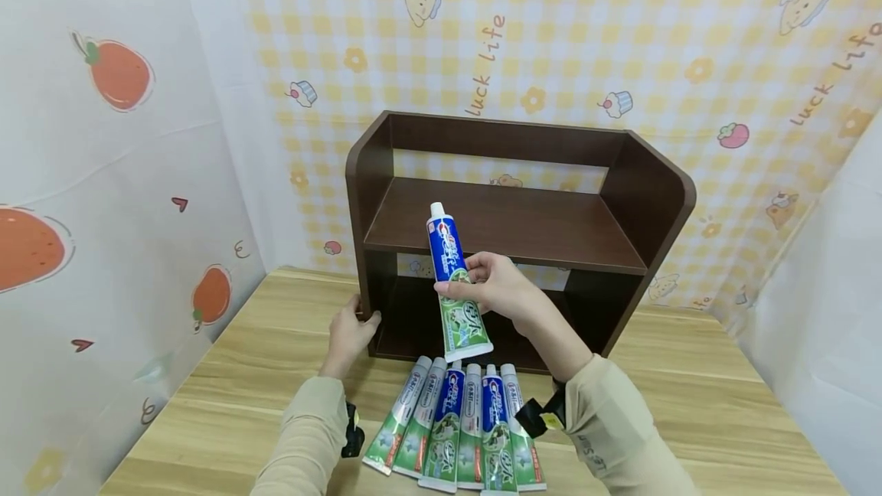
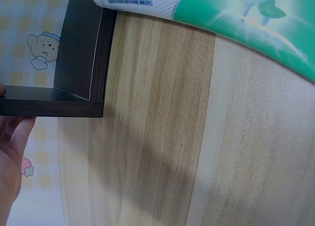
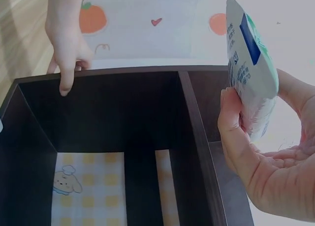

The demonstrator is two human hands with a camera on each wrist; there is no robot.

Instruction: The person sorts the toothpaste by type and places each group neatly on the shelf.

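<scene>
My right hand pinches a blue-and-green Crest toothpaste tube between thumb and fingers. The tube stands nearly upright, white cap at the top, in front of the dark brown two-tier shelf. In the right wrist view, the tube's white printed back faces the camera. My left hand grips the front edge of the shelf's left side panel low down, its thumb lying over the edge on the inner face. Below the shelf, several toothpaste tubes lie fanned side by side, caps toward the shelf.
The shelf stands on a light wood-grain table. A printed cloth hangs behind it, and a white fruit-print cloth hangs at the left. Wood surface extends on both sides of the tube row.
</scene>
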